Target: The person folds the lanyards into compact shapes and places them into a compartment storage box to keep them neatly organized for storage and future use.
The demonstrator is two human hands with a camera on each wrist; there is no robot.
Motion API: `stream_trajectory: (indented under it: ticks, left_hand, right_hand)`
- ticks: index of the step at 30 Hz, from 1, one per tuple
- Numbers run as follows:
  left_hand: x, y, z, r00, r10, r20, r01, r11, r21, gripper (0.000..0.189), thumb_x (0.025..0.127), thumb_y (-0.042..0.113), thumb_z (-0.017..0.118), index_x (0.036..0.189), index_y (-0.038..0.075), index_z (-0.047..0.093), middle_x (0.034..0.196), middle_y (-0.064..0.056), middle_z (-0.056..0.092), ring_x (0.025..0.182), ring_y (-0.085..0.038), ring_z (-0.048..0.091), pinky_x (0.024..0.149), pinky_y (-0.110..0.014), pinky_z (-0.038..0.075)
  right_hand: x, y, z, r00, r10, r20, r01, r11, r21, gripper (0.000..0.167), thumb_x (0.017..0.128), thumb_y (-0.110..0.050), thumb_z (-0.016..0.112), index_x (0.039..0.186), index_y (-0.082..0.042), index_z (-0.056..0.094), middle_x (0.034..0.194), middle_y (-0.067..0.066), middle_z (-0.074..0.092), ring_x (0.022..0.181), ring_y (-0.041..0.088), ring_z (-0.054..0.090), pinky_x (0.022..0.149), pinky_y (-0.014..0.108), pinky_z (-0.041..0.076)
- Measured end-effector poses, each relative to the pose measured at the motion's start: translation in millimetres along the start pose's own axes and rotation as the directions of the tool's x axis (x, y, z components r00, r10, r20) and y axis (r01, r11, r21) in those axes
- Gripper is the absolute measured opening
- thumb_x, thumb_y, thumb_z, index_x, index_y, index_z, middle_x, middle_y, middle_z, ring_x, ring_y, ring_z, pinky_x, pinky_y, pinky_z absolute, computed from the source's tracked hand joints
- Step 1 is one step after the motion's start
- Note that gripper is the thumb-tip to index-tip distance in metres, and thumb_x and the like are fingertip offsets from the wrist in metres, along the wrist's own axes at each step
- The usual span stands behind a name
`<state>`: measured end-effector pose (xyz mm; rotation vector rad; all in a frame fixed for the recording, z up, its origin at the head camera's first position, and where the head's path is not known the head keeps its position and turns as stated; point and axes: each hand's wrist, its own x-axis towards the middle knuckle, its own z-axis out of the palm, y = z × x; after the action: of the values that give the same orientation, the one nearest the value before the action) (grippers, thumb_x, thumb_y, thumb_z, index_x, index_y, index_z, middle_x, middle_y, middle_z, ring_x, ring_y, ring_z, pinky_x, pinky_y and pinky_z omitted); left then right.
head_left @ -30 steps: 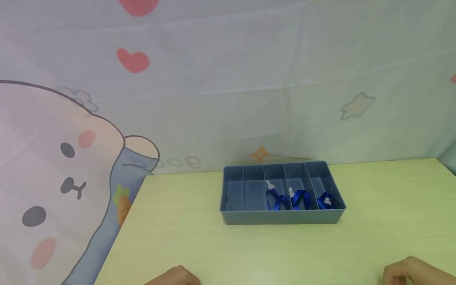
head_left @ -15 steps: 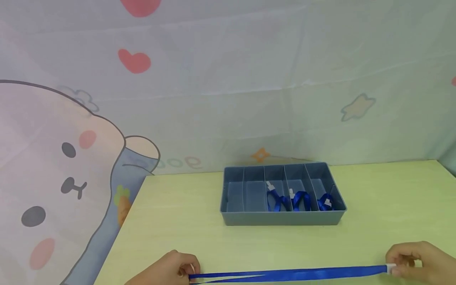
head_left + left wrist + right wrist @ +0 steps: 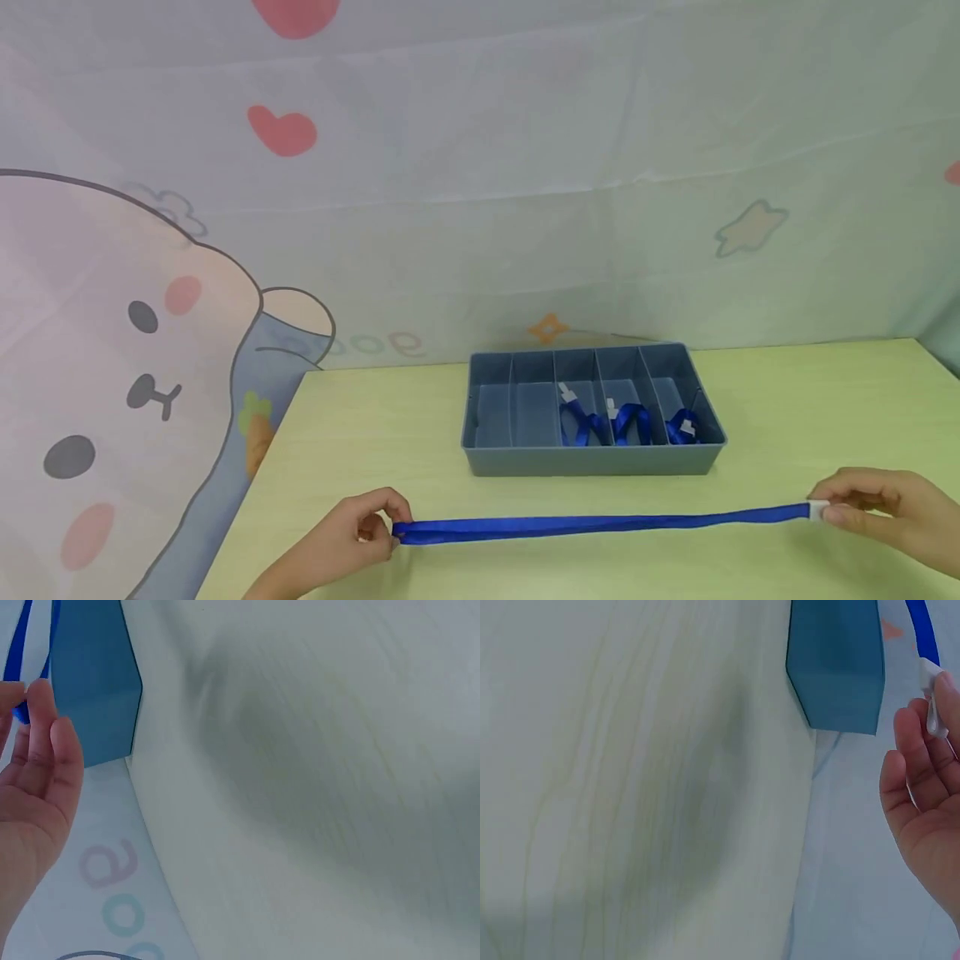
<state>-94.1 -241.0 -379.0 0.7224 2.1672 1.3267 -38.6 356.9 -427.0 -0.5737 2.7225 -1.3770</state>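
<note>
A blue lanyard is stretched nearly level between both hands, above the near part of the table. My left hand pinches its looped end between thumb and forefinger. At the other end, my right hand holds the white clip between thumb and fingers. In the right wrist view the same clip hangs at the end of the blue strap, under the thumb. The left wrist view shows the two strands of the lanyard running up from the fingertips of the left hand.
Behind the lanyard a blue-grey divided tray stands at the table's back. Its three right compartments each hold a blue lanyard with a white clip; the two left ones show bare floors. A printed cloth hangs behind the pale yellow table.
One second ago only parts of the hands showed at the bottom edge. Both hands have since come up and forward into view with the lanyard stretched between them. The tray has stayed put.
</note>
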Motion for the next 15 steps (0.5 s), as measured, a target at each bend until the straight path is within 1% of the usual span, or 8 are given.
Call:
stream_trajectory:
  ticks: [1,2,4,5,8,10,13,15]
  left_hand:
    - [-0.4,0.5,-1.2,1.0,-0.013,-0.016,0.012,0.999,-0.051,0.018,0.088,-0.002,0.056,0.105,0.005,0.057,0.095,-0.003,0.058,0.064,-0.004,0.051,0.058,-0.02,0.043]
    - [-0.5,0.7,-2.1,0.999,-0.026,-0.035,0.022,0.995,-0.092,0.015,0.09,0.001,0.057,0.105,0.002,0.056,0.095,-0.004,0.058,0.067,-0.007,0.054,0.061,-0.021,0.046]
    - [0.8,1.3,-3.6,0.995,-0.064,-0.075,0.052,0.987,-0.152,0.018,0.093,0.011,0.056,0.106,-0.002,0.056,0.095,-0.006,0.057,0.075,-0.014,0.059,0.068,-0.026,0.051]
    - [2.0,1.5,-3.9,0.992,-0.081,-0.097,0.065,0.985,-0.162,0.021,0.094,0.014,0.056,0.106,-0.003,0.056,0.094,-0.007,0.057,0.078,-0.018,0.061,0.072,-0.029,0.053]
    - [5.9,0.8,-3.9,0.98,-0.119,-0.16,0.098,0.986,-0.136,0.027,0.093,0.022,0.058,0.103,-0.003,0.059,0.093,-0.01,0.059,0.083,-0.027,0.063,0.08,-0.039,0.053]
    - [7.7,-0.7,-3.4,0.972,-0.142,-0.187,0.123,0.986,-0.11,0.025,0.091,0.022,0.061,0.1,-0.002,0.062,0.09,-0.01,0.061,0.081,-0.028,0.062,0.078,-0.04,0.053]
    - [8.7,-2.9,-2.7,0.961,-0.17,-0.216,0.156,0.984,-0.081,0.022,0.087,0.018,0.066,0.098,-0.001,0.063,0.086,-0.008,0.062,0.077,-0.028,0.062,0.074,-0.036,0.053]
    - [9.0,-4.0,-2.8,0.952,-0.192,-0.24,0.176,0.981,-0.085,0.023,0.085,0.015,0.068,0.099,-0.003,0.063,0.087,-0.008,0.063,0.077,-0.029,0.063,0.073,-0.034,0.053]
  right_hand:
    - [1.1,-0.3,-0.3,1.0,0.016,-0.009,-0.016,1.0,0.009,0.023,0.084,0.007,0.061,0.094,-0.012,0.069,0.084,-0.009,0.064,0.068,0.007,0.054,0.056,0.02,0.048]
    - [2.0,-0.6,-0.3,1.0,0.022,-0.017,-0.022,0.999,0.025,0.023,0.084,0.007,0.061,0.095,-0.011,0.069,0.085,-0.009,0.065,0.069,0.008,0.055,0.056,0.021,0.049]
    - [3.7,-0.8,-0.3,1.0,0.019,-0.021,-0.018,0.999,0.051,0.024,0.085,0.008,0.06,0.096,-0.012,0.069,0.085,-0.009,0.065,0.068,0.009,0.056,0.054,0.022,0.049]
    - [4.3,-0.7,-0.4,1.0,0.0,-0.03,0.002,0.998,0.066,0.026,0.084,0.01,0.059,0.097,-0.011,0.069,0.086,-0.008,0.065,0.067,0.01,0.056,0.054,0.023,0.049]
    - [6.8,-1.4,0.0,0.999,-0.027,-0.036,0.03,0.996,0.084,0.028,0.084,0.011,0.059,0.098,-0.011,0.069,0.087,-0.007,0.066,0.067,0.011,0.056,0.054,0.023,0.05]
    - [8.3,-2.7,-0.1,0.999,-0.007,-0.031,0.01,0.997,0.081,0.027,0.085,0.01,0.059,0.098,-0.011,0.07,0.087,-0.007,0.066,0.067,0.011,0.056,0.054,0.023,0.05]
    - [10.1,-5.3,-0.6,0.998,0.066,-0.001,-0.065,0.995,0.072,0.021,0.087,0.005,0.06,0.099,-0.009,0.07,0.087,-0.009,0.066,0.069,0.011,0.059,0.057,0.024,0.052]
    - [10.9,-6.9,-0.5,0.992,0.125,0.021,-0.126,0.989,0.074,0.017,0.088,0.001,0.06,0.099,-0.007,0.07,0.087,-0.011,0.066,0.071,0.01,0.061,0.059,0.025,0.053]
